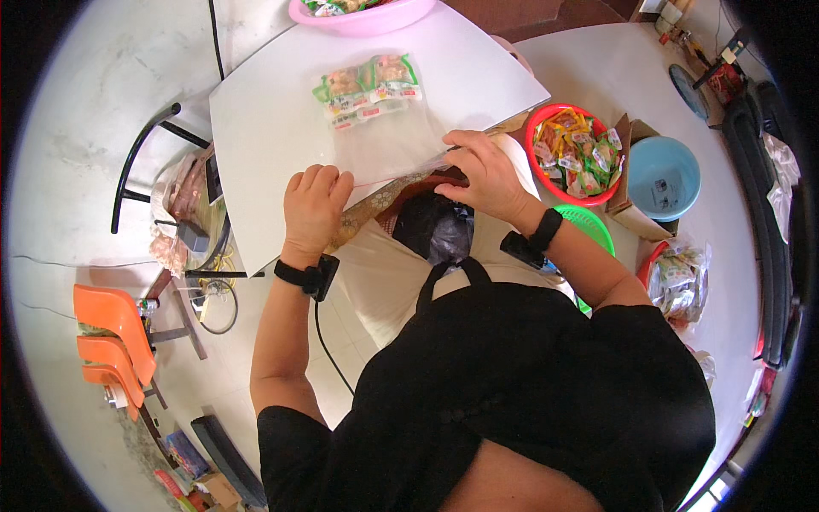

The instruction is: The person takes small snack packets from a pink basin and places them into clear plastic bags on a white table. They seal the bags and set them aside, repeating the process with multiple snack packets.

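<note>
A clear plastic zip bag [384,144] lies flat on the white table [269,115], its red-lined mouth towards me. At its far end sit small green-edged food packets [368,86] bearing writing. My left hand [317,205] grips the near left corner of the bag, fingers curled over the table's edge. My right hand [483,169] has the near right corner pinched, with the plastic bunched at the fingertips. Between the hands the red zip line is stretched along the table's edge.
A pink basin [361,22] of packets stands at the table's far side. To the right are a red basket [531,150] of mixed packets, a blue basin [665,176] in a cardboard box [630,217], and a green basket [592,224]. Orange chairs [115,333] stand at lower left.
</note>
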Tool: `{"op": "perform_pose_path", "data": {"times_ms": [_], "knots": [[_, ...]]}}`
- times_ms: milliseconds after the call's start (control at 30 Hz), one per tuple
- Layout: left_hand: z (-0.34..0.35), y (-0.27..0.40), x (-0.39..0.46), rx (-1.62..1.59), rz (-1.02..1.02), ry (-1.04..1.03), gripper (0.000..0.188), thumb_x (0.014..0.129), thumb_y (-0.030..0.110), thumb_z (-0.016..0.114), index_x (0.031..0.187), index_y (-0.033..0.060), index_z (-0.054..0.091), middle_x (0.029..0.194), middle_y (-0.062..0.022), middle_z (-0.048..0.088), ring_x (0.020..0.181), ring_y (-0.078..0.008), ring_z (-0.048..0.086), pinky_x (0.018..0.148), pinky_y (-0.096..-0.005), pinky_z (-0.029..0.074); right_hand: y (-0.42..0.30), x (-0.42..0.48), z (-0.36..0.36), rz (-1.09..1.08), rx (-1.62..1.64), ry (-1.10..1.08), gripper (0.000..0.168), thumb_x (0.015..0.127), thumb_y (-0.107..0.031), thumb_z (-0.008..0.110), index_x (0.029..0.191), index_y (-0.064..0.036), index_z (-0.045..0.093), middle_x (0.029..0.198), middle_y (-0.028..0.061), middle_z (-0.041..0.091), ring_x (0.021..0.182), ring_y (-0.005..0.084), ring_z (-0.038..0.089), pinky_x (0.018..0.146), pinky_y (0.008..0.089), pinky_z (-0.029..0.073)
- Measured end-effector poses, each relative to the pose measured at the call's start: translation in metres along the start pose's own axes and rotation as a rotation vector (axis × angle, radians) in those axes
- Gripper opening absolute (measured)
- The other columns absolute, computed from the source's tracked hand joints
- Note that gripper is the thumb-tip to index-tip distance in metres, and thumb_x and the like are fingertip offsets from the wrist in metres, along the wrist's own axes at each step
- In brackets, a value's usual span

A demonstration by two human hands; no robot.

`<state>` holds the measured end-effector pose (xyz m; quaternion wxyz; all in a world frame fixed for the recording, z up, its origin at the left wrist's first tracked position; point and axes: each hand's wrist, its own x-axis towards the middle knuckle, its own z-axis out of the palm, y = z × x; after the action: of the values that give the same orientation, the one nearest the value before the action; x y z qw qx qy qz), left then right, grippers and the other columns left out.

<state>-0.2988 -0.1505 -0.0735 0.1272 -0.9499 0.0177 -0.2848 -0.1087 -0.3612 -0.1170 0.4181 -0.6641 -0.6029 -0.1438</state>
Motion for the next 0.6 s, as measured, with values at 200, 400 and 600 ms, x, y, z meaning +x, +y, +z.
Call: {"op": "perform_pose_path", "data": {"times_ms": [200,400,600], "knots": [[-0.003,-0.001,0.0,-0.003,-0.006,-0.015,0.021,0.07,0.011,0.061,0.091,0.0117,0.059,0.081,-0.0009,0.053,0.077,-0.0182,0.054,0.065,-0.0324,0.042,0.007,0.003,0.013,-0.035,-0.057,0.027,0.03,0.067,-0.01,0.075,0.092,-0.006,0.06,0.109,0.0088,0.058,0.099,0.0286,0.056,0.082,0.0381,0.048],[-0.008,0.0,0.003,-0.019,-0.013,0.022,0.025,0.073,0.01,0.062,0.098,0.0096,0.061,0.079,-0.0013,0.053,0.075,-0.0189,0.054,0.063,-0.0328,0.042,0.015,0.013,-0.003,-0.068,0.043,0.045,0.014,0.071,-0.005,0.072,0.081,-0.003,0.062,0.092,0.008,0.062,0.088,0.0279,0.059,0.076,0.0367,0.05],[-0.032,0.027,0.01,-0.115,0.079,0.063,0.034,0.071,0.008,0.063,0.105,0.0091,0.061,0.078,-0.0021,0.052,0.072,-0.0189,0.055,0.06,-0.0334,0.041,0.005,0.007,-0.051,-0.059,-0.033,-0.013,0.012,0.072,-0.004,0.07,0.082,-0.002,0.063,0.085,0.0096,0.062,0.08,0.0288,0.061,0.07,0.0373,0.05]]}}
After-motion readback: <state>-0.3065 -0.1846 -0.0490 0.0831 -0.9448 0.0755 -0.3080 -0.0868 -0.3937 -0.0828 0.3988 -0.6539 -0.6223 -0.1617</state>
